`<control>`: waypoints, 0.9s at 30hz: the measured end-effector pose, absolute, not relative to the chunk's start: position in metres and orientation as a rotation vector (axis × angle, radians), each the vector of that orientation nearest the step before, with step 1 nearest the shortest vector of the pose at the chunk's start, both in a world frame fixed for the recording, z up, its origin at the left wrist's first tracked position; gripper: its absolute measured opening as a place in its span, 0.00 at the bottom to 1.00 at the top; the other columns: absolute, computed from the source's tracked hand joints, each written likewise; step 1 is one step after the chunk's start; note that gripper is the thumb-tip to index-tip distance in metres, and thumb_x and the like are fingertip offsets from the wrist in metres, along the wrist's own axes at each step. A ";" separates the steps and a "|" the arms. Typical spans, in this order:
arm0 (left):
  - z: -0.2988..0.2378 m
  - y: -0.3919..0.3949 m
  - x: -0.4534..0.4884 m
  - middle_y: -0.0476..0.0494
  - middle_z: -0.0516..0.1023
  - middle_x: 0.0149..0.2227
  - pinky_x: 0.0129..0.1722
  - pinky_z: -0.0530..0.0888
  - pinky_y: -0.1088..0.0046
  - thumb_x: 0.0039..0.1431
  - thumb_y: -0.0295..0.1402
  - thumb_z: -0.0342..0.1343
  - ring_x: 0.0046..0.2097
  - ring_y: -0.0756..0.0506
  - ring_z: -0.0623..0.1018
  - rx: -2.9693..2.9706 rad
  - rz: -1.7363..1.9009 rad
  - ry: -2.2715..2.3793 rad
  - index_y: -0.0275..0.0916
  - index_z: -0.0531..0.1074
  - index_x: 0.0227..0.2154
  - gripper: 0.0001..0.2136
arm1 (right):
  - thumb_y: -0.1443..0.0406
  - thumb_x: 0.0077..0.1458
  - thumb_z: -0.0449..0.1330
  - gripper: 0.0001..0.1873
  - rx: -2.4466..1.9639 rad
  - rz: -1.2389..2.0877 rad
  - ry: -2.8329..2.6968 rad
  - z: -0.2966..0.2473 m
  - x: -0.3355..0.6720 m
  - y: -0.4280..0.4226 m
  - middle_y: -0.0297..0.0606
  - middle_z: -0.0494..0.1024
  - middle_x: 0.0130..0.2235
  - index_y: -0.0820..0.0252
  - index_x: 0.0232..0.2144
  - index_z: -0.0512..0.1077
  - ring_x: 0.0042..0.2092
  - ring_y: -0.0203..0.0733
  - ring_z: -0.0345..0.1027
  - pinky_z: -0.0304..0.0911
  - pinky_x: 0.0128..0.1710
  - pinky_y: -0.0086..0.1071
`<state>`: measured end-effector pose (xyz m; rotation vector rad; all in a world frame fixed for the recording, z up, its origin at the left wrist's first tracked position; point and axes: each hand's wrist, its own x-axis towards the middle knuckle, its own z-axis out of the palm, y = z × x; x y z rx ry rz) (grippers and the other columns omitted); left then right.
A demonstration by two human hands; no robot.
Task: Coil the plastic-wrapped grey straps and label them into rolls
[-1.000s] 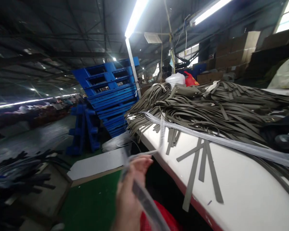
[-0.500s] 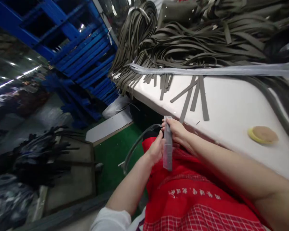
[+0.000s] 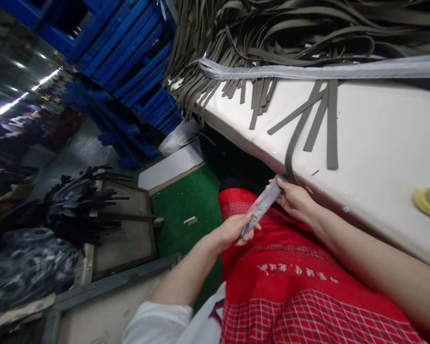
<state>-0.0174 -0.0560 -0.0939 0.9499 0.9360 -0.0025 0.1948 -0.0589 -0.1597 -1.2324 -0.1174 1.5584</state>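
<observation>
Over my lap, a short flat grey strip (image 3: 264, 203) with a shiny plastic-like surface slants up to the right, away from my body. My left hand (image 3: 236, 230) is closed on its lower end, thumb on top and fingers beneath. At the upper end my right hand (image 3: 294, 198) pinches it, close to the table edge. A dark grey-green strap (image 3: 292, 150) curves down over that edge to the right hand. Whether the strap joins or enters the strip, I cannot tell. Loose strap ends (image 3: 332, 134) lie on the white table (image 3: 376, 157).
Heaped long straps (image 3: 290, 33) cover the table's back, with a long translucent plastic band (image 3: 308, 71) across them. A yellow-rimmed round object (image 3: 428, 203) sits at right. Blue pallets (image 3: 129, 71) stand at left. Dark bundled strips (image 3: 82, 205) lie by a wooden frame (image 3: 125, 234).
The strip has tilted from upright to slanting, and my left hand has slid to its lower end. The dark strand looping left of my hands is gone from there. The view has shifted.
</observation>
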 end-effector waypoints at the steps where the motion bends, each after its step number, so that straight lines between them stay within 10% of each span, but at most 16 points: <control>1: -0.092 -0.053 -0.016 0.56 0.62 0.15 0.13 0.49 0.81 0.59 0.56 0.51 0.13 0.57 0.56 0.968 -0.030 0.922 0.30 0.71 0.36 0.28 | 0.64 0.65 0.49 0.11 -1.290 1.593 -0.160 -0.164 0.199 -0.068 0.37 0.76 0.27 0.60 0.34 0.69 0.28 0.37 0.71 0.70 0.31 0.30; 6: -0.074 -0.043 -0.009 0.57 0.58 0.15 0.15 0.49 0.80 0.63 0.55 0.47 0.15 0.57 0.53 1.076 -0.227 0.823 0.30 0.72 0.34 0.27 | 0.63 0.52 0.62 0.07 -1.599 1.572 -0.703 -0.158 0.213 -0.118 0.43 0.77 0.27 0.62 0.26 0.72 0.31 0.45 0.72 0.71 0.37 0.40; 11: -0.066 -0.047 0.006 0.54 0.63 0.16 0.17 0.55 0.80 0.63 0.55 0.47 0.17 0.55 0.59 1.071 -0.408 0.672 0.31 0.72 0.34 0.27 | 0.71 0.45 0.58 0.34 -1.452 0.985 -1.796 -0.141 0.208 -0.147 0.46 0.67 0.61 0.58 0.57 0.66 0.62 0.52 0.59 0.56 0.63 0.48; 27: -0.117 -0.066 0.021 0.51 0.67 0.13 0.12 0.52 0.78 0.59 0.62 0.43 0.12 0.55 0.57 1.154 -0.343 0.869 0.34 0.69 0.27 0.31 | 0.74 0.56 0.51 0.18 -1.536 0.568 -2.108 -0.173 0.209 -0.144 0.50 0.79 0.44 0.66 0.47 0.72 0.45 0.52 0.75 0.71 0.48 0.46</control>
